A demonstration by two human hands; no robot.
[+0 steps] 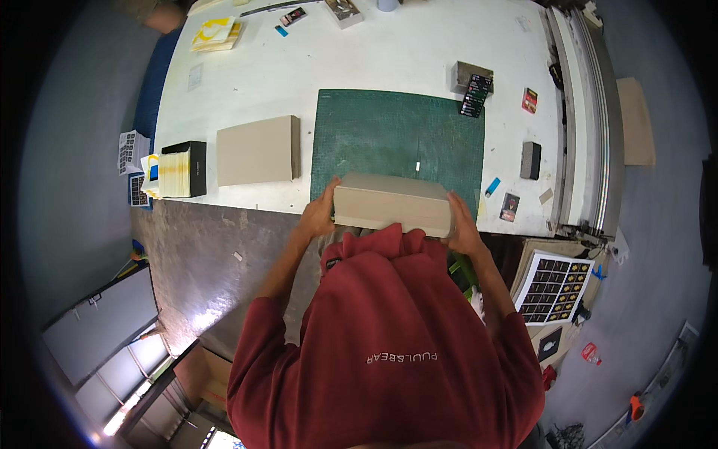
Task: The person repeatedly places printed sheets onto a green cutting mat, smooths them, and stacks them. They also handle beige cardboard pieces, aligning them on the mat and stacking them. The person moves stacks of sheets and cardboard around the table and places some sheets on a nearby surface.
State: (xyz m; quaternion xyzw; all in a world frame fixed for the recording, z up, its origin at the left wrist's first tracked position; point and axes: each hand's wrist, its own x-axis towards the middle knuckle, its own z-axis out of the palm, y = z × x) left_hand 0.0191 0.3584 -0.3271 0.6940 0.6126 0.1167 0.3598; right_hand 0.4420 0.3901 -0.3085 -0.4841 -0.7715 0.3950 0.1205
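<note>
Both my hands hold a thick block of stacked grey-beige board (393,208) at the near edge of the table, over the front of a green cutting mat (389,127). My left hand (321,212) is closed round its left end. Round the right end my right hand (464,223) is closed in the same way. The block's long layered side faces me, and the lower edge is partly covered by the red hoodie. To the left on the white table lies a second grey-beige stack (256,153). A small white piece (417,166) rests on the mat.
A phone (476,96) leans on a grey box (465,72) at the mat's far right corner. A black box with yellow-edged cards (176,170) stands at the table's left edge. Along the right side runs a long metal rail (591,127). Printed sheets (553,286) lie lower right.
</note>
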